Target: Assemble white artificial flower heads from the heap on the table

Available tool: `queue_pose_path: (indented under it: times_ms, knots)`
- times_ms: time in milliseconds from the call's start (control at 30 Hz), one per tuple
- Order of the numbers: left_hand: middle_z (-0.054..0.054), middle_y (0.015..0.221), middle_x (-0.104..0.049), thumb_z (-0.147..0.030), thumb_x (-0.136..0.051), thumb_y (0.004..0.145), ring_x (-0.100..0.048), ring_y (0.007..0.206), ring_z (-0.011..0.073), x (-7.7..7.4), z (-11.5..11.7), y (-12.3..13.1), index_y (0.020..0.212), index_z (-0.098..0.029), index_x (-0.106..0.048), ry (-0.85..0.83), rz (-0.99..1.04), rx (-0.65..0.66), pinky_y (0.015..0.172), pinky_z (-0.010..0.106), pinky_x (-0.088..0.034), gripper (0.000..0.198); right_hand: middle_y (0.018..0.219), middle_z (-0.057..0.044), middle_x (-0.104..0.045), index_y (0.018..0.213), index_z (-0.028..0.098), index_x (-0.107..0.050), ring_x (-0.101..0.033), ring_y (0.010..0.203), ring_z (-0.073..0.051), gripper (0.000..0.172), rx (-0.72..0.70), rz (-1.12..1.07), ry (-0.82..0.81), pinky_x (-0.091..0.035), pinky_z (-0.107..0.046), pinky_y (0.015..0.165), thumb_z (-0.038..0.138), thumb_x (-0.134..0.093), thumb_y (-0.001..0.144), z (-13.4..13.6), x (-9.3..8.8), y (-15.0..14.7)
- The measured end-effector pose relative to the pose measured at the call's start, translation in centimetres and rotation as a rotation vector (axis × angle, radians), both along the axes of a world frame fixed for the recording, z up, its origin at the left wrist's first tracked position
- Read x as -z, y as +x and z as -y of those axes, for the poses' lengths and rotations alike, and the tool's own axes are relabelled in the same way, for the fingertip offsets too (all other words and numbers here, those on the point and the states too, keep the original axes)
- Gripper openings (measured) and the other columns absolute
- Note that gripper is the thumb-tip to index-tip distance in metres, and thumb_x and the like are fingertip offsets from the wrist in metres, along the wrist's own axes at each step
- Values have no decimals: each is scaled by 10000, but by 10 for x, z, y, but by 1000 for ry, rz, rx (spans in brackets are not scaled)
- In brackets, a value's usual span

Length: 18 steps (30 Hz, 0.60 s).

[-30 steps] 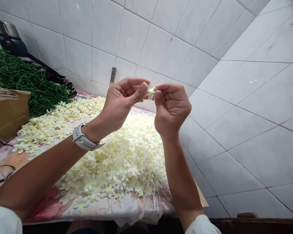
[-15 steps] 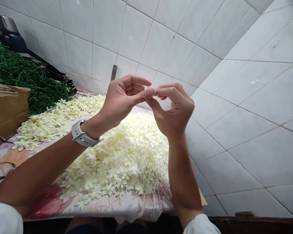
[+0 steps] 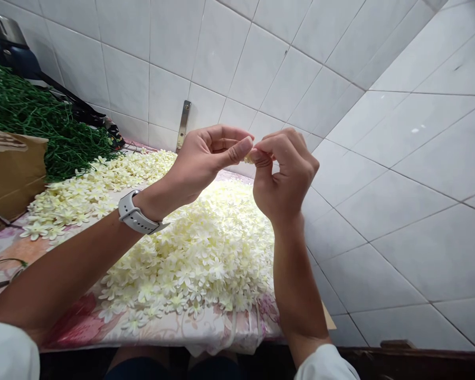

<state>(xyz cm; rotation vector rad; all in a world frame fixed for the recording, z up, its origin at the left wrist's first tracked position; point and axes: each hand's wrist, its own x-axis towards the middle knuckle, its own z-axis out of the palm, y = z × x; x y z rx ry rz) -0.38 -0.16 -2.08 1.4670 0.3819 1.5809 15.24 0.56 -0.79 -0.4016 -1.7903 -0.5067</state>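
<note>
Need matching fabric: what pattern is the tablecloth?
The tablecloth is pink-and-peach floral on cream; head view, lower left.

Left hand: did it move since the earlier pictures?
Yes, the left hand slid rightward, farther from the metal strip.

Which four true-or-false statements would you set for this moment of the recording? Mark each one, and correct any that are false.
1. The right hand's fingertips grip a small cream flower, just below the left thumb. True.
2. The loose cream flowers lie in a basket. False: they lie heaped directly on a floral-print cloth.
3. A watch with a pale grey strap is on the left wrist. True.
4. The heap of green stems lies to the right of the hands, against the tiled wall. False: it lies at the far left, beside a cardboard box.
</note>
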Motion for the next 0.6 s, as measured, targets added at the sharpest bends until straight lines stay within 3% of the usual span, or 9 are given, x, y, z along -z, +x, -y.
queue_pose_path:
  times_ms: [300,467,600]
  knots:
    - [2,761,-671,-555,-810,725,-617,715,72,0,3,4,814,-146,-753,-58,29,18,695,235,-527,422,685,8,-534,713,230,-500,-510,671,-155,323,136,58,64,-455,-352,667,152,-421,1017,-2,3,-2]
    - [-9,734,-648,-543,-805,744,-613,704,65,1,3,5,837,-154,-758,-86,46,41,713,231,-543,403,664,28,-475,707,232,-439,-474,638,-139,308,28,-3,63,-438,-328,649,54,-430,959,-2,3,-4]
    - [-14,721,-643,-562,-793,758,-611,677,58,4,-2,5,856,-159,-749,-103,49,73,717,227,-559,417,670,28,-470,711,239,-424,-456,636,-133,286,-76,-57,-82,-416,-314,612,28,-448,902,-2,5,-6]
